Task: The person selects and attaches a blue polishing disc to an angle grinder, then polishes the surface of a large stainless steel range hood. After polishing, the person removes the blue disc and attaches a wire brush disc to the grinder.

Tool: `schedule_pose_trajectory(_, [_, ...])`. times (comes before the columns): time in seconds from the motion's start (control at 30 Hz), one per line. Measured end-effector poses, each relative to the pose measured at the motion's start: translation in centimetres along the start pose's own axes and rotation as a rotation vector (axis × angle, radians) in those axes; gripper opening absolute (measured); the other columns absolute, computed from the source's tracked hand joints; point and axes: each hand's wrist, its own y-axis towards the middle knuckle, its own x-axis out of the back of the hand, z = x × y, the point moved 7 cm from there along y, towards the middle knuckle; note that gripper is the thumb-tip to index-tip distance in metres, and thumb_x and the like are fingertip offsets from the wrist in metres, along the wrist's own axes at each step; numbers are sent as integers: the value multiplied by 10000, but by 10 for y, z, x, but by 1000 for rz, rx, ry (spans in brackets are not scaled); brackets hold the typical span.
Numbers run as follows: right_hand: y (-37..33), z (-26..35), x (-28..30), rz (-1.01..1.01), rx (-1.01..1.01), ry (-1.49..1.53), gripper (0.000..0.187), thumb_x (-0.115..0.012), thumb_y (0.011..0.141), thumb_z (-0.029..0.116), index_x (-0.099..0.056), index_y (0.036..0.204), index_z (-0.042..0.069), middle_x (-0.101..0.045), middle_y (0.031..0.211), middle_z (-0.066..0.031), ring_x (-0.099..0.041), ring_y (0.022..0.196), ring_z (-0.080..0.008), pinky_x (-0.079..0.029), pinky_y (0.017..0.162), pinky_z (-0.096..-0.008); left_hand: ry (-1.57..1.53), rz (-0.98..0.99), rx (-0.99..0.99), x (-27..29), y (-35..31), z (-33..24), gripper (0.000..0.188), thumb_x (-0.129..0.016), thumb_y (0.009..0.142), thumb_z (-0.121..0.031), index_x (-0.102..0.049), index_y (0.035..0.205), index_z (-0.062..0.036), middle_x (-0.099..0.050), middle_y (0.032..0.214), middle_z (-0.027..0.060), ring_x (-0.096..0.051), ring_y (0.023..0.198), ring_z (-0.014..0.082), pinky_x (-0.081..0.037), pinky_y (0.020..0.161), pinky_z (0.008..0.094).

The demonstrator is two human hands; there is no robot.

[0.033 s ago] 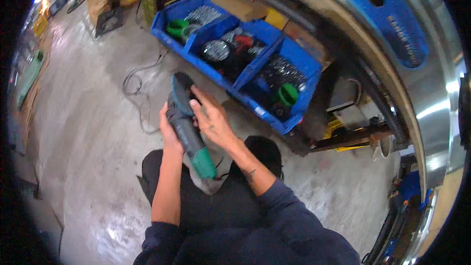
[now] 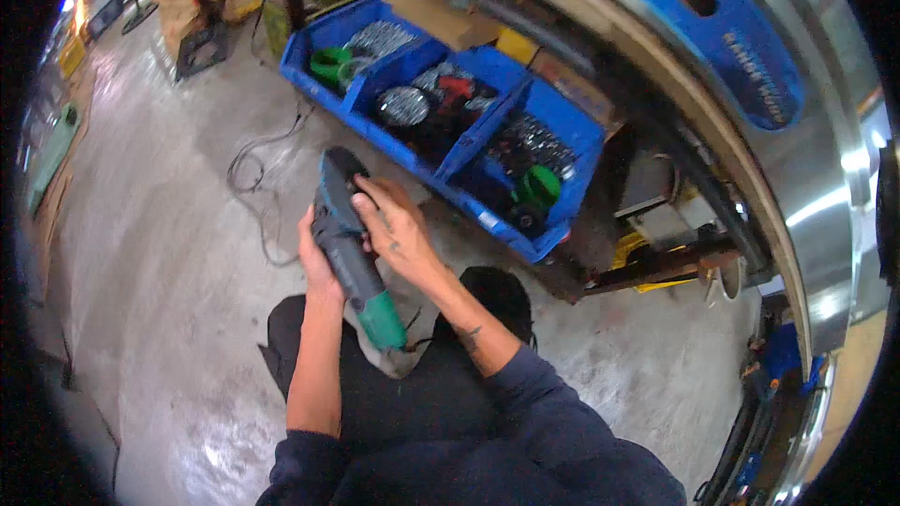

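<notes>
An angle grinder (image 2: 352,267) with a dark body and a green rear end lies over my lap, its disc end pointing away from me. My left hand (image 2: 319,258) grips the body from the left side, behind the head. On the right, my right hand (image 2: 396,230) has its fingers bent against the dark disc (image 2: 345,167) and the blue-edged guard (image 2: 336,192). Its thumb and the fingers' undersides are partly hidden. A cord leaves the green end near my knees.
Blue bins (image 2: 436,173) holding metal fasteners and green cups stand ahead, beneath a bench. A loose cable (image 2: 246,169) lies on the concrete floor (image 2: 169,253) at left. To the right, a bench leg and rail (image 2: 647,274) sit below a shiny metal panel (image 2: 830,197).
The whole view has shifted slightly, so the bins sit a little further left. Both hands keep hold of the grinder, with little movement of their own.
</notes>
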Motion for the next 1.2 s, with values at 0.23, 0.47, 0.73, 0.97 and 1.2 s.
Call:
schedule_pose_trajectory(0.23, [19,35,-5,-10,241,-229,250,-649,1029,138,-645,1229,-13,-621,1200,-253,-635,1105,-453,-524,932,-476,16,32,83,24,2,8,687,-487,962,-720,-666,1164,-88,-700,842,139,-662,633,288,-559,607,418])
schedule_pose_trajectory(0.47, [26,52,-7,215,390,-243,377,-586,897,-130,-616,1252,-5,-601,1372,-198,-644,1207,-394,-567,939,-456,-213,167,195,11,3,4,612,-519,975,-657,-656,1187,-99,-680,913,139,-649,706,290,-559,660,431])
schedule_pose_trajectory(0.73, [24,106,30,-53,524,-585,359,-670,991,79,-604,1331,-14,-606,1354,-247,-583,1247,-447,-464,1094,-507,-232,253,249,-4,-1,1,675,-517,981,-655,-647,1236,-44,-679,900,193,-644,685,319,-562,693,449])
schedule_pose_trajectory(0.97, [31,259,106,-307,937,-1444,495,-760,867,52,-631,1344,83,-617,1371,-132,-585,1288,-331,-453,1093,-485,-187,229,257,12,10,7,704,-544,972,-665,-650,1183,-2,-676,893,208,-648,697,332,-565,694,467])
schedule_pose_trajectory(1.2, [102,311,113,21,949,-1864,616,-608,941,79,-497,1547,71,-543,1532,-120,-504,1433,-304,-391,1222,-439,-224,230,327,2,36,29,657,-512,978,-672,-650,1161,-56,-679,884,218,-624,690,330,-548,708,464])
